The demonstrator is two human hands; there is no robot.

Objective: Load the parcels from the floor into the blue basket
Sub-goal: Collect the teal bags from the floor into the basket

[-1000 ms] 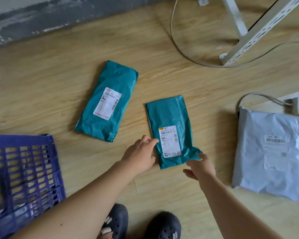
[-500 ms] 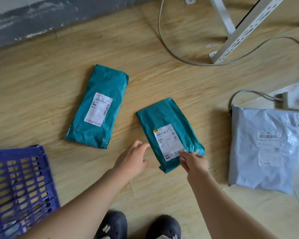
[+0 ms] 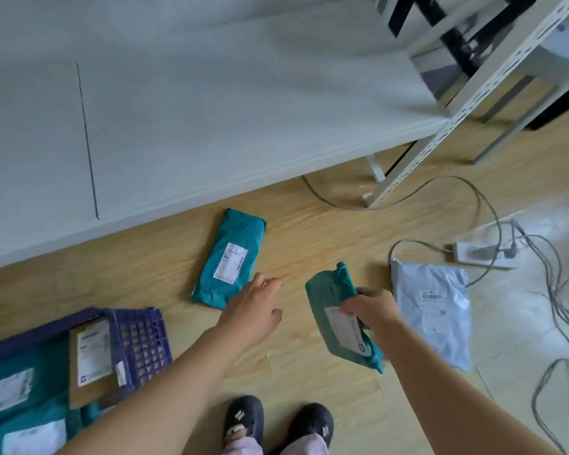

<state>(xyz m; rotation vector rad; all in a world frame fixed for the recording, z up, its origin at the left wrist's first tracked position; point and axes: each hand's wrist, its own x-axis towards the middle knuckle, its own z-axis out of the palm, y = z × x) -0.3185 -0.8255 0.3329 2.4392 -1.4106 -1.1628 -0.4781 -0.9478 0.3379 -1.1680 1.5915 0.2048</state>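
Note:
My right hand grips a teal parcel with a white label, lifted off the wooden floor and tilted. My left hand hovers open with relaxed fingers, just right of a second teal parcel lying flat on the floor. A pale grey parcel lies on the floor to the right of my right hand. The blue basket stands at the lower left and holds teal parcels and a brown cardboard parcel.
A white wall runs along the back. A white metal shelf leg stands at the upper right. A power strip and loose grey cables lie on the floor at right. My dark shoes are at the bottom.
My right hand has taken hold of the near teal parcel and lifted it off the floor. My left hand has let go of it. The view has tilted up and back.

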